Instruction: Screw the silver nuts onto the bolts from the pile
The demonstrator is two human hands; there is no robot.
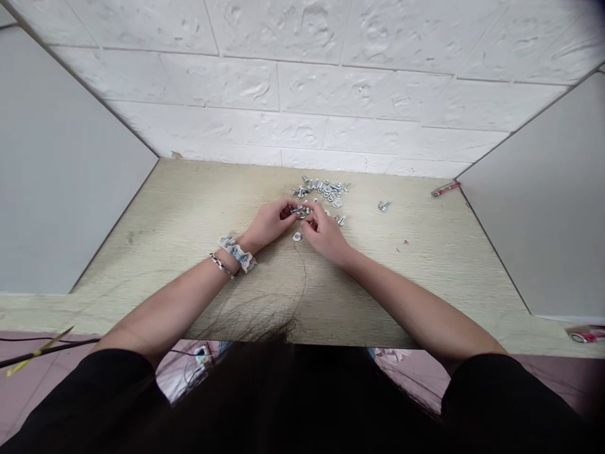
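Note:
A loose heap of silvery bolts, nuts and washers (327,188) lies on the pale wooden tabletop, just beyond my hands. My left hand (274,222) has its fingers closed around a small metal bolt (299,209) at the near side of the heap. Close on its right, my right hand (324,231) is pinched, its fingertips by the same hardware; what is between them is too small to tell. A single washer (297,236) lies flat just below my fingertips. A few more pieces are partly hidden by my right hand.
A small group of bolts (384,206) lies apart to the right. A red battery (445,189) rests against the right grey panel (539,202), another (586,335) at the near right edge. A white brick wall (302,88) stands behind; a grey panel (66,164) bounds the left.

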